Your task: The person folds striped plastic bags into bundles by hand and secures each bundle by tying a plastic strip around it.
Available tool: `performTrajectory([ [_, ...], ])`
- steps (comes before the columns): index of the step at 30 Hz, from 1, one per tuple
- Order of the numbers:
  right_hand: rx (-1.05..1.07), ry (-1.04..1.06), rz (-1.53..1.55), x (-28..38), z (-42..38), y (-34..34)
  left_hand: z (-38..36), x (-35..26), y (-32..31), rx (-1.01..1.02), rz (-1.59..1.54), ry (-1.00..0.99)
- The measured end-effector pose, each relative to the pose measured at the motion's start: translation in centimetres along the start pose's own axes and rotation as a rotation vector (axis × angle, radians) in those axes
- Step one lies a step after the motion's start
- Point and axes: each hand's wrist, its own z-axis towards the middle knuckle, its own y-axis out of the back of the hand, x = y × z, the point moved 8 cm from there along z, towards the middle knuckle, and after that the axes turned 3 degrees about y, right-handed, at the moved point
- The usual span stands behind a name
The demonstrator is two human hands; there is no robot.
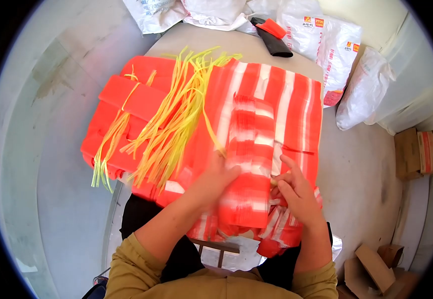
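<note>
A folded bundle of red-and-white striped plastic bags (249, 134) lies lengthwise before me, on a wider stack of striped bags (303, 109). My left hand (216, 179) grips its left side, thumb against the edge; the other fingers are mostly hidden. One yellow strip (210, 129) runs down to this hand from a loose heap of yellow plastic strips (181, 119). At the bundle's right edge, my right hand (296, 192) is closed in a pinch, with a small yellowish strip end (274, 183) at its fingertips. Whether both ends belong to one strip is hidden.
Red folded bundles (132, 97), one tied with yellow strip, lie at the left. White printed sacks (301, 35) and a black roll (274, 42) sit along the far side. Cardboard boxes (408, 154) stand at right; an opened carton (371, 271) lies lower right.
</note>
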Motion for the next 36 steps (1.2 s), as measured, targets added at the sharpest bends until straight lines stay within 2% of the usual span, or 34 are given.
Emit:
performTrajectory([
  [3, -0.115, 0.216, -0.451, 1.5, 0.4, 2.5, -0.4, -1.0, 0.2, -0.010, 0.167, -0.075],
  [6, -0.241, 0.290, -0.628, 2.0, 0.8, 4.1, -0.9, -1.6, 1.0, -0.069, 0.349, -0.046],
  [7, -0.282, 0.280, -0.679, 1.9, 0.8, 4.5, -1.1, -1.5, 1.5, -0.103, 0.413, -0.017],
  [12, -0.489, 0.201, -0.841, 1.9, 0.4, 6.9, -1.4, -1.3, 2.2, -0.051, 0.391, -0.115],
  [16, -0.467, 0.202, -0.905, 1.9, 0.4, 7.8, -1.8, -2.0, 2.2, -0.085, 0.510, -0.111],
  [19, -0.495, 0.272, -0.985, 2.9, 0.1, 6.3, -3.0, -5.1, 1.6, -0.183, 0.839, -0.267],
  [20, -0.472, 0.312, -1.012, 3.7, 0.1, 5.3, -0.9, -3.0, 4.0, -0.162, 0.618, -0.328],
  [23, -0.358, 0.388, -1.009, 3.3, 0.9, 2.2, -1.5, -3.9, 3.1, -0.196, 0.549, -0.169],
  [27, -0.309, 0.397, -1.064, 1.3, 1.8, 1.0, -2.5, -5.8, 2.2, -0.262, 0.856, -0.256],
  [30, -0.377, 0.468, -1.054, 2.0, 1.7, 1.4, -3.0, -6.9, 2.3, -0.321, 0.990, -0.639],
  [33, -0.329, 0.397, -1.122, 2.3, 1.3, 1.4, -1.9, -5.0, 3.8, -0.185, 0.709, -0.290],
  [36, -0.361, 0.410, -1.063, 2.4, 0.7, 2.2, -1.7, -4.1, 3.4, -0.006, 0.737, -0.135],
])
